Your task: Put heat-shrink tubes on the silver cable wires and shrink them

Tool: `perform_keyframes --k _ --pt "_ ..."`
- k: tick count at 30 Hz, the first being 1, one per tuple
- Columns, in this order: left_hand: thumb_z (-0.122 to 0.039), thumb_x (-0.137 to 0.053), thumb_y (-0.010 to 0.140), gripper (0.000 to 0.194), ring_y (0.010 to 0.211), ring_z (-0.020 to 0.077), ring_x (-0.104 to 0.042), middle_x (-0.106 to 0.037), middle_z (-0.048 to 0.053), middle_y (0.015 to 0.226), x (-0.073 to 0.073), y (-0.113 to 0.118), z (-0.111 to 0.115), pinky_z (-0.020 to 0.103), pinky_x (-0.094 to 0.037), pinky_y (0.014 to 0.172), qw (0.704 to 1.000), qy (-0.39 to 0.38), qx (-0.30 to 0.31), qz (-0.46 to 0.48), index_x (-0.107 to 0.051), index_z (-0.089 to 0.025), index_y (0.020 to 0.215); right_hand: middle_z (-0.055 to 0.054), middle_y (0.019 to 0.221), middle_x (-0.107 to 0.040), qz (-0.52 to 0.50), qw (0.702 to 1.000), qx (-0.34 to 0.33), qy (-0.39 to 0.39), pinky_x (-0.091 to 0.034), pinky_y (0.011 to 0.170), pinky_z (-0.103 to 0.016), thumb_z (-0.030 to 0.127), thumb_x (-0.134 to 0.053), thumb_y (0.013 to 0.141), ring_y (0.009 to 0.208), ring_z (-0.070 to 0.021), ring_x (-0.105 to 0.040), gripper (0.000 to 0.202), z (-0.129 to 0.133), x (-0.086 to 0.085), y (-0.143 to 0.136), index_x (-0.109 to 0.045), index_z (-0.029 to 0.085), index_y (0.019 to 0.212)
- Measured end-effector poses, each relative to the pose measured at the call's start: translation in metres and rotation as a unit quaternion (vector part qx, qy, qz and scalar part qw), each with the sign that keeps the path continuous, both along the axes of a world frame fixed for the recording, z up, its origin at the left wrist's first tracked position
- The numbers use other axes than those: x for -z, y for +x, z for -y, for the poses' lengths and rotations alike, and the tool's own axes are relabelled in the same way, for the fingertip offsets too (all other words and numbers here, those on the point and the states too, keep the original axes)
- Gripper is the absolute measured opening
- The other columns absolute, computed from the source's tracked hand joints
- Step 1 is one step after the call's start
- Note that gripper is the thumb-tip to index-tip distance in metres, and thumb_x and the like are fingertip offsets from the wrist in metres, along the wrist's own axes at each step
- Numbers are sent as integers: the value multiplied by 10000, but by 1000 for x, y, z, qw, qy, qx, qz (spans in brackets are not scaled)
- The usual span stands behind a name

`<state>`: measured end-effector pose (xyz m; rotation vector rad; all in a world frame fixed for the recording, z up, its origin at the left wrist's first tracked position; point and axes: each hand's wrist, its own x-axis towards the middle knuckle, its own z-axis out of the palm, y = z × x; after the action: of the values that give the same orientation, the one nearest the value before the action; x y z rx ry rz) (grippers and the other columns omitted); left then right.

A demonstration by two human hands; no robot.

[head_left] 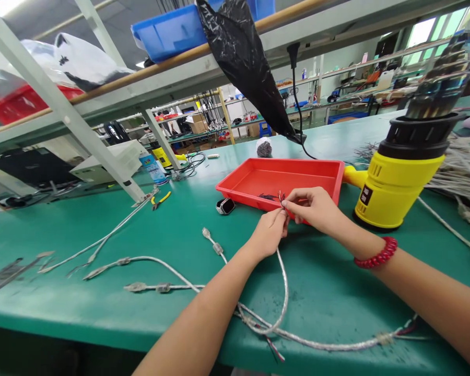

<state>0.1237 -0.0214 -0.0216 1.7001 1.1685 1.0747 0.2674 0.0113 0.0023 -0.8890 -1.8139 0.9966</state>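
Observation:
My left hand (pixel 269 230) is closed around the end of a white cable (pixel 285 284), just in front of the red tray (pixel 238 193). Thin dark and red wires (pixel 281 198) stick up from the cable's end. Thumb and forefinger of my right hand (pixel 311 209) pinch at these wires, touching my left fingers. From my left hand the cable loops down to the green table. Small black pieces (pixel 268 197) lie in the tray. More white cables with connectors (pixel 137 287) are spread under and left of my left forearm.
A yellow heat gun (pixel 394 183) stands upright at the right, beside a heap of white cables (pixel 462 172). A watch (pixel 225 206) lies against the tray. Yellow-handled pliers (pixel 160 200) and a blue can (pixel 153 168) are at the left. A black plastic bag (pixel 246 62) hangs from the shelf.

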Motion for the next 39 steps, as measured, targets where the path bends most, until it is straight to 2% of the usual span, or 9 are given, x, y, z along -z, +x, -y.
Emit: perform_keyframes --k 4,10,18,23,27,29,32,36,39 --pt "-377 -285 916 400 427 90 -339 -384 -49 459 -1 0 0 235 -257 450 1000 -5 -12 20 -418 -190 589 -6 542 -606 1 1000 -2 -1 -437 472 -228 332 -611 754 444 -111 -534 197 1 -1 -1 -623 157 664" --pt "-381 -325 901 421 362 74 -299 -371 -58 396 -8 -2 0 224 -231 417 998 -17 -36 43 -451 -179 554 0 543 -600 -17 1000 -22 8 -443 479 -228 359 -606 770 447 -109 -536 211 1 -1 -1 -609 163 693" --pt "-373 -330 906 461 354 76 -336 -393 -46 351 -10 -8 -4 214 -285 456 999 -6 -32 5 -495 -167 528 7 568 -595 -43 999 -14 10 -436 470 -231 399 -627 780 440 -101 -523 241 0 2 -3 -629 166 720" --pt "-351 -339 904 453 328 63 -284 -357 -57 350 -11 -7 -6 212 -240 417 995 -37 -33 82 -478 -167 514 1 546 -579 -50 999 13 -7 -422 443 -229 453 -650 754 441 -103 -504 297 6 1 -6 -626 165 684" --pt "-331 -322 921 437 330 61 -271 -352 -57 353 -17 -4 -2 200 -226 398 992 -18 -39 121 -471 -164 547 10 546 -563 -68 998 1 -5 -417 458 -222 489 -632 775 455 -98 -503 325 9 2 -8 -619 166 734" --pt "-324 -268 934 457 327 63 -256 -339 -52 347 -20 -4 -1 192 -214 387 988 -33 -24 147 -468 -163 556 13 569 -566 -89 996 -14 -9 -423 471 -225 486 -599 804 457 -98 -515 317 8 3 -8 -600 169 787" --pt "-324 -186 946 488 316 65 -204 -296 -55 343 -23 -4 0 182 -173 364 975 -113 33 187 -465 -165 579 -5 684 -597 -152 987 -43 -27 -443 473 -247 439 -519 841 453 -101 -536 269 6 3 -7 -567 174 837" --pt "-433 -187 963 487 315 65 -139 -233 -85 354 -28 -4 3 166 -158 351 953 -181 115 214 -459 -179 649 5 635 -587 -198 975 -64 -78 -459 475 -269 307 -505 748 441 -118 -541 181 4 -2 -5 -561 177 860" --pt "-455 -178 969 500 318 66 -134 -208 -93 357 -33 -4 7 159 -169 354 941 -187 159 235 -467 -181 666 18 589 -585 -186 975 -63 -103 -455 494 -262 270 -542 697 465 -122 -545 246 3 -6 -3 -585 178 922"
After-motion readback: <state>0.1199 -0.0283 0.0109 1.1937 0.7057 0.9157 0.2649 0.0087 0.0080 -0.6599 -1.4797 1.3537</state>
